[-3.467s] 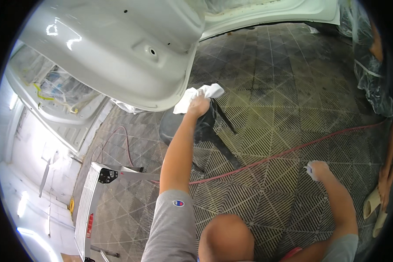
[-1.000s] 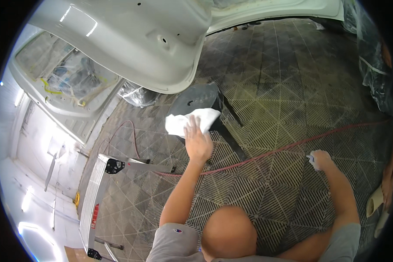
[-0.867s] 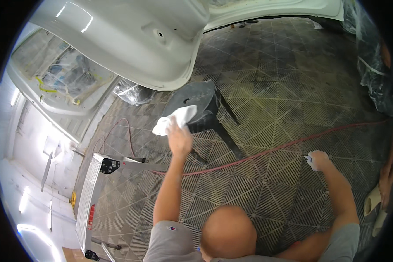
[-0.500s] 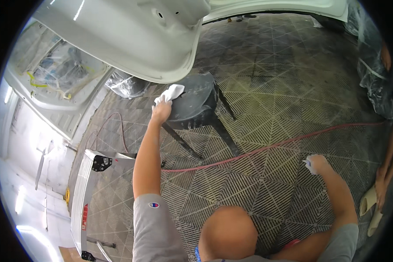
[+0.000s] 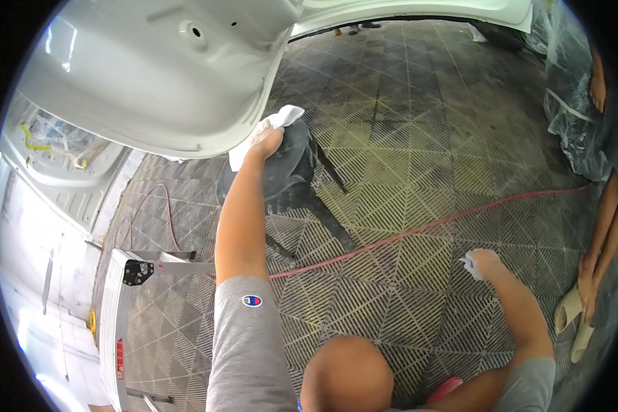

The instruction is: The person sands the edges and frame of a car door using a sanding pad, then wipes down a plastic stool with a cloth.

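Note:
My left hand (image 5: 268, 142) reaches forward with its fingers closed on a white cloth (image 5: 290, 115). One part of the cloth hangs down beside the lower right edge of a glossy white car panel (image 5: 158, 75); from here I cannot tell whether the cloth presses on it. Below and behind this hand stands a round dark stool (image 5: 292, 154), partly hidden by my arm. Out to the right, over the floor, my right hand (image 5: 486, 264) is closed around a small crumpled white piece (image 5: 471, 265), mostly covered by the fingers, probably cloth or paper.
A red hose (image 5: 419, 229) crosses the patterned grille floor. At left lies a metal ladder-like frame (image 5: 113, 309) near a white door panel (image 5: 62, 178). Another person's legs in beige slippers (image 5: 568, 309) are at the far right, beside plastic sheeting (image 5: 577, 137).
My left hand has moved farther forward and right along the panel's edge, and the cloth now spreads out more. The whole view has shifted slightly. My right hand keeps its closed pose.

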### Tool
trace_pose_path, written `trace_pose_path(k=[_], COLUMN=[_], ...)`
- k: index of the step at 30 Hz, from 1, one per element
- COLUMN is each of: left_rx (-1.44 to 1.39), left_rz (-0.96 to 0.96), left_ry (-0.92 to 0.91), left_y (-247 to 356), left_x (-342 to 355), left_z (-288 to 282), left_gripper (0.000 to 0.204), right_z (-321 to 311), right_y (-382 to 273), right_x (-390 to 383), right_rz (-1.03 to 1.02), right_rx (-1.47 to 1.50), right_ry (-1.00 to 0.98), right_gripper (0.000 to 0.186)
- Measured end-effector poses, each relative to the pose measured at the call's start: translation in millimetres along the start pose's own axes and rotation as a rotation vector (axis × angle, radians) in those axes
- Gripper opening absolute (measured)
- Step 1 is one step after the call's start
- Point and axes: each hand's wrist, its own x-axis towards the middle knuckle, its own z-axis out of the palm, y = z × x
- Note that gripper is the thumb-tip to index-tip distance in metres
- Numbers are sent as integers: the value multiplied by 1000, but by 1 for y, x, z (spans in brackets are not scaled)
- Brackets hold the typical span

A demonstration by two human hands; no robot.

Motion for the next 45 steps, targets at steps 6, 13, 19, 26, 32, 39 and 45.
trace_pose_path(k=[6,13,19,26,32,39,45], left_rx=[105,75,43,260,255,3,-58], left_rz=[63,191,335,483,471,251,-16], left_ry=[-61,-72,-43,8,59,40,33], left_y=[28,51,46,36,5,-47,-140], left_x=[-3,-30,-74,-149,-196,-208,-156], left_z=[12,21,22,21,7,-15,-36], left_gripper=[74,71,72,63,58,64,72], right_z=[-21,-30,-48,-64,-58,-45,-58], right_y=[-10,-13,-13,-5,-12,-4,-16], right_x=[-3,-5,-12,-10,-10,-12,-11], right_rz=[2,-67,-40,61,30,20,38], right_rx=[25,30,30,35,25,13,34], right_ry=[28,149,118,147,131,126,96], right_gripper=[27,27,25,26,25,19,18])
